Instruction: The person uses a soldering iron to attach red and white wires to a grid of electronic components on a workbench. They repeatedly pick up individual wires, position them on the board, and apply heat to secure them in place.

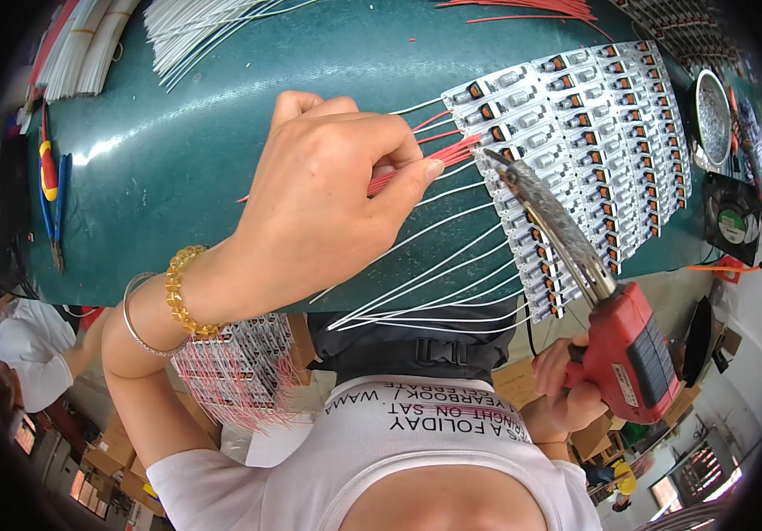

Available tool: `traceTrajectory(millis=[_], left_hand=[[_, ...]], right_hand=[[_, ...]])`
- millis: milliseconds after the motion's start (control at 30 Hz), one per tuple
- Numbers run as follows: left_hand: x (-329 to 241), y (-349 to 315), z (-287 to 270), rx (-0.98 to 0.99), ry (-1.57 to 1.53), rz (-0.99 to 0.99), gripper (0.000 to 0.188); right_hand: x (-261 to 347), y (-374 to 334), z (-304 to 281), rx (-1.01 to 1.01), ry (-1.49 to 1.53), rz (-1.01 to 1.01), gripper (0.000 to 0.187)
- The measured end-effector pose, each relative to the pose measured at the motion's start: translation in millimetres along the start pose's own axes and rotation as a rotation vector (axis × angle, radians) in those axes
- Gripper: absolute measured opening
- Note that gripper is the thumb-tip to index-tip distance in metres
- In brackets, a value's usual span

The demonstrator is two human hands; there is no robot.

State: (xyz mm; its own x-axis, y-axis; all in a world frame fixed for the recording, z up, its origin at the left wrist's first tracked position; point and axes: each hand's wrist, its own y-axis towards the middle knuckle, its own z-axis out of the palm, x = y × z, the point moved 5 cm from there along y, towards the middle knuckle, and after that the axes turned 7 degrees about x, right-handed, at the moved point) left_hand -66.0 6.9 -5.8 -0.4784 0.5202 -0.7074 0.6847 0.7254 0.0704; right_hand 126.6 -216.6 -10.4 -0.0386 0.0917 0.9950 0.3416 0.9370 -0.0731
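My left hand point(323, 177) pinches a bundle of thin red wires point(459, 152) between thumb and fingers. Their tips reach the left edge of a panel of small grey circuit boards point(598, 133) with orange and black parts. My right hand point(567, 389) is wrapped round the handle of a red and black soldering gun point(633, 354). Its dark tip point(496, 157) lies at that same panel edge, close beside the red wire ends. White wires point(434, 310) fan out from the lower boards toward the left. My left palm is hidden.
Bundles of white wires point(190, 31) and red wires point(540, 11) lie along the far bench edge. Pliers point(59, 208) and a screwdriver point(48, 168) rest at left. A round metal dish point(711, 119) and a small fan point(732, 212) stand at right. More wired boards point(235, 363) hang below the bench.
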Motion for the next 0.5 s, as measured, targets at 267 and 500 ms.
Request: traceTrajectory(millis=[267,500], left_hand=[[-1.7,-0.5,-2.6,-0.005,0.006,-0.001,0.014],[-1.1,-1.1,-1.6,-0.008,0.021,-0.005,0.015]], right_hand=[[-3.1,-9.5,-3.7,-0.177,-0.134,0.017,0.080],[7.9,7.4,14.8,-0.087,-0.092,0.011,0.079]])
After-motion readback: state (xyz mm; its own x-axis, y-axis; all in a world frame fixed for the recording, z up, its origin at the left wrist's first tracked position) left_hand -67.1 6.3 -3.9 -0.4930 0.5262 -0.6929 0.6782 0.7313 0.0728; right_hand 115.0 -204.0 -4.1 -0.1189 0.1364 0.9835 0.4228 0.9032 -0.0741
